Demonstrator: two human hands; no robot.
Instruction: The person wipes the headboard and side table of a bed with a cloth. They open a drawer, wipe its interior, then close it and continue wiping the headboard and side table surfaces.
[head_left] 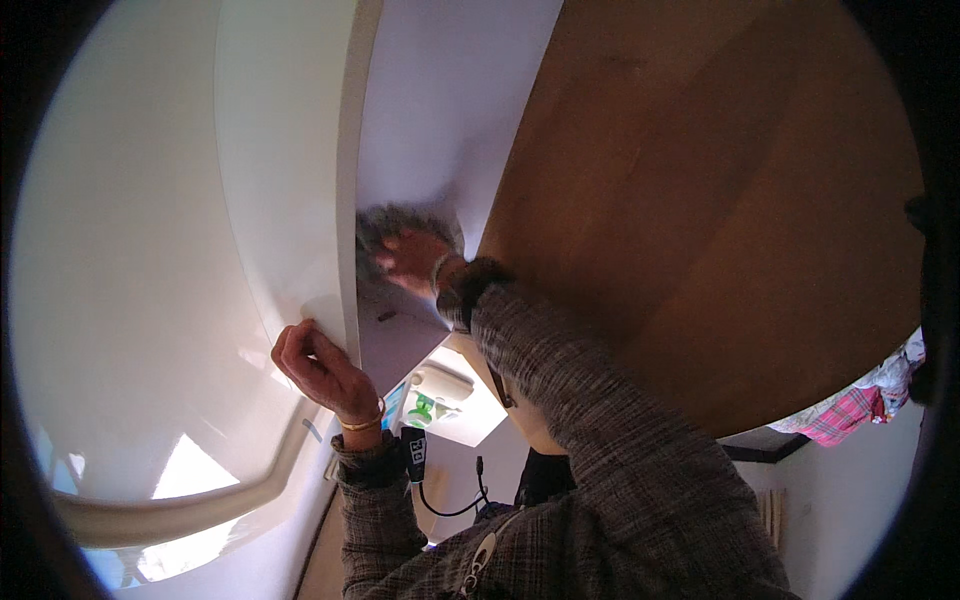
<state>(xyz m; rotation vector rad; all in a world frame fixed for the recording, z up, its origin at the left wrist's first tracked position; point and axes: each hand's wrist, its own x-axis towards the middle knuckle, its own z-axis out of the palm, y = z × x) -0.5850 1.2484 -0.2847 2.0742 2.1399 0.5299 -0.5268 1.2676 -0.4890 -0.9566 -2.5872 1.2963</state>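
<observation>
against the white wall panel (pixel 280 150) beside the brown wooden door (pixel 700 220), the right hand (pixel 412 258) lies spread flat on a grey cloth (pixel 385 225) pressed to the wall; the left hand (pixel 318 368) curls closed around the panel's edge.

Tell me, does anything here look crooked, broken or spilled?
Nothing stands out. The right hand presses a grey cloth against the white panel, and the left hand grips the edge of the white door. No spill or damage shows.
</observation>
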